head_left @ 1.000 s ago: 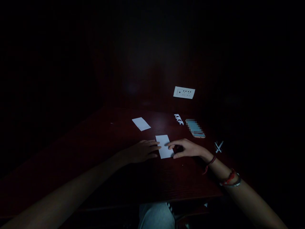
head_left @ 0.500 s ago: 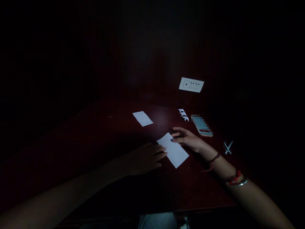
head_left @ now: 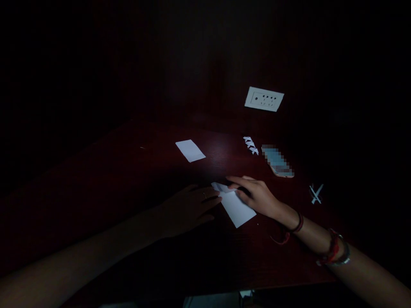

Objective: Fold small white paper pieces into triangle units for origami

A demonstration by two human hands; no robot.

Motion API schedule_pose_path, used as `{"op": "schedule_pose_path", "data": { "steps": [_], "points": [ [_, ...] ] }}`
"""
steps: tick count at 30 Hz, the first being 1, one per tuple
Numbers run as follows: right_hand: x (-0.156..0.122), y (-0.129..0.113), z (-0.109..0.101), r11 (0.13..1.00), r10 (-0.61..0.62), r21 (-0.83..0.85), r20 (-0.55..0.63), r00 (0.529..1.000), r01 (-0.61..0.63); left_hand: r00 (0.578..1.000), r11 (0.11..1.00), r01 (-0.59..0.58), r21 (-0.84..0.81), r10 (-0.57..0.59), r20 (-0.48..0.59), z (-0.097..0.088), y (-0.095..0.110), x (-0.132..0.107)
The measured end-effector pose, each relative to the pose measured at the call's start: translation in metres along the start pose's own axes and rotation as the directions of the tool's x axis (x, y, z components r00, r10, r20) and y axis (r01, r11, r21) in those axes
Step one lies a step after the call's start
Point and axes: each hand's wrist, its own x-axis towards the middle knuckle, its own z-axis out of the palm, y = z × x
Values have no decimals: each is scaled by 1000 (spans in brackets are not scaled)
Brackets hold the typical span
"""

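Note:
A white sheet of paper point(head_left: 238, 210) lies aslant on the dark red table, its far end turned over in a shaded strip. My right hand point(head_left: 257, 196) grips that turned end from the right, thumb and bent fingers on the paper. My left hand point(head_left: 195, 208) is in shadow on the sheet's left side. Its fingers are stretched out flat, with the tips at the paper's left edge, and a ring shows on one finger. Under the right fingers, part of the sheet is hidden.
A second white paper point(head_left: 190, 150) lies farther back. Small folded paper pieces point(head_left: 251, 145) rest beside a phone point(head_left: 278, 161) at the back right. Two crossed thin pale strips point(head_left: 316, 193) lie at right. A socket plate point(head_left: 264, 99) is on the wall behind.
The right hand has moved over the sheet's far end, which is now turned over where it lay flat. The left hand has barely moved. The view has shifted slightly.

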Motion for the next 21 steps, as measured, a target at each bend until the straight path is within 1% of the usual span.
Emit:
{"op": "schedule_pose_path", "data": {
  "steps": [4, 9, 13, 17, 19, 21],
  "points": [
    [-3, 6, 3, 992, -119, -36, 33, 992, 120, 999, 1000, 29, -1, -29, -35, -3, -1, -1],
    [-8, 6, 5, 975, -206, -57, 124, 971, 214, 996, 995, 90, -43, -89, 18, -4, -6, -2],
    [-13, 8, 8, 964, -236, -100, 93, 967, 245, 993, 993, 110, -35, -109, 34, 0, -10, -6],
    [-14, 10, 10, 937, -304, -137, 135, 943, 322, 993, 993, 117, -23, -117, -4, 0, -10, -8],
    [-14, 11, 10, 922, -332, -155, 151, 931, 354, 992, 992, 123, 14, -122, -31, 0, -8, -8],
    [-14, 11, 9, 917, -335, -171, 162, 928, 361, 989, 989, 139, 60, -135, -59, -2, -5, -7]
  ]
}}
